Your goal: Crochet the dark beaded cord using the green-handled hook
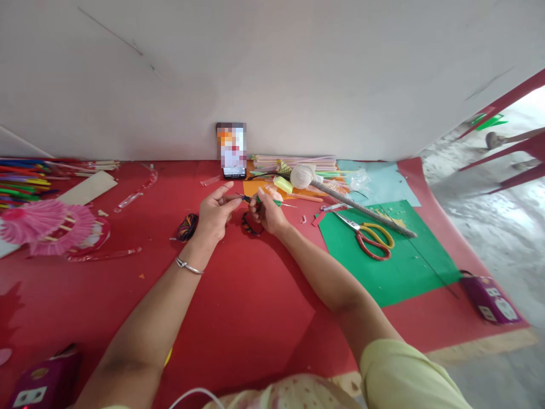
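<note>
A thin green stick (266,200) is held between both hands above the middle of the red mat (238,307), toward its far edge. The left hand (214,216) is seen with thumb and forefinger pinched on the stick's left end, the remaining fingers loosely spread. The right hand (266,214) is clenched around the stick's middle, its tip projecting to the right. A silver bangle (188,265) is worn on the left wrist. A bundle of coloured thread (187,227) lies just left of the left hand. A phone (232,150) is propped against the wall at the mat's far edge. Red-and-yellow scissors (370,237) rest on a green paper sheet (395,267) toward the right edge. Pink paper fans (46,224) lie near the left edge
</note>
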